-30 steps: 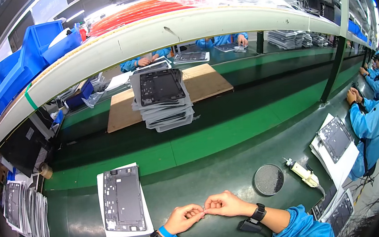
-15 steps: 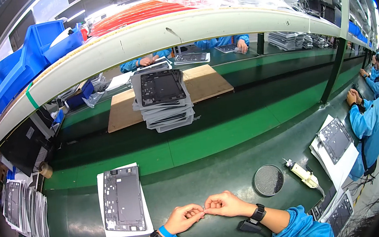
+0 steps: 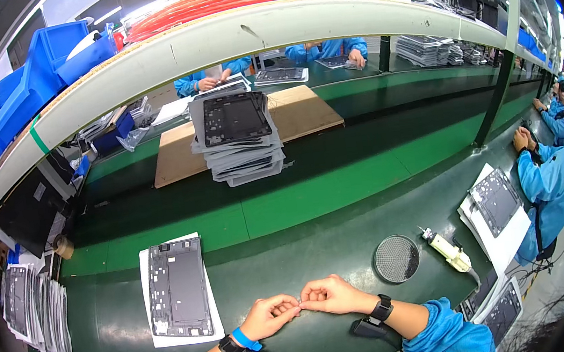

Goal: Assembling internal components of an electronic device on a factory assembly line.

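Note:
My left hand (image 3: 270,316) and my right hand (image 3: 337,295) meet fingertip to fingertip above the green bench. Both are closed in a pinch; whatever lies between the fingertips is too small to make out. Left of them, a dark grey tablet housing (image 3: 182,290) with small white patches lies flat on a white sheet (image 3: 215,318). To the right of my hands is a round dish (image 3: 396,259) with a gridded bottom and dark small pieces along one side. Beside the dish lies a cream electric screwdriver (image 3: 448,251) with a cord.
Tablet housings interleaved with sheets form a stack (image 3: 241,160) on a wooden board (image 3: 309,113) ahead. Another stack (image 3: 45,310) stands at far left. At right, papers with a housing (image 3: 496,199) lie near a seated co-worker (image 3: 551,178). A shelf beam (image 3: 264,27) crosses above.
The whole view has shifted slightly, with the bench things sitting a little higher and further left. My hands keep their pinch. Across the bench, a co-worker's hands now show more fully.

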{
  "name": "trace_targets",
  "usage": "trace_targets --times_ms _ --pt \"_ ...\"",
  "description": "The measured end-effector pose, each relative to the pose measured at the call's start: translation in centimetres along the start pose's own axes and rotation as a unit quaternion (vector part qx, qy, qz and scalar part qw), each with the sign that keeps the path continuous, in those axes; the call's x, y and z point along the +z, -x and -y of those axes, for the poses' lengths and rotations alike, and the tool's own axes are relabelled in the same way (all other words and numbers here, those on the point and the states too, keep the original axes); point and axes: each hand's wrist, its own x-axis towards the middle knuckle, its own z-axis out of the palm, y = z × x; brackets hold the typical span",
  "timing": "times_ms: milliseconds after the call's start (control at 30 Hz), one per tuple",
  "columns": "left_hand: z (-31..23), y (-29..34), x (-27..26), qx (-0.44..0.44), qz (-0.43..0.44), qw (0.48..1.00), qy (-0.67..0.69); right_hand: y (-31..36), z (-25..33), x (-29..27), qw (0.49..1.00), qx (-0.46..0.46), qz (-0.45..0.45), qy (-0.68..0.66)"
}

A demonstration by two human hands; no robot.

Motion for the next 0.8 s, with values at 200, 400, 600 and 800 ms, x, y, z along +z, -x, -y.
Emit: trace_targets --times_ms 200,400,600,800 --pt "-0.01 -0.03 0.02 -0.016 0.008 1.0 0.005 0.21 -0.32 0.24 1.0 0.001 -0.005 -0.01" --pt "-0.11 -0.04 -0.02 -0.006 0.008 1.0 0.001 0.18 -0.1 0.18 1.0 -0.003 -0.007 -0.004" --pt "-0.16 -0.1 -0.08 -0.008 0.01 1.0 0.001 0.17 -0.44 0.14 1.0 0.002 -0.002 -0.004" --pt "-0.3 -0.16 -0.08 -0.014 0.009 1.0 0.001 0.08 -0.48 0.1 1.0 0.006 0.0 0.001"
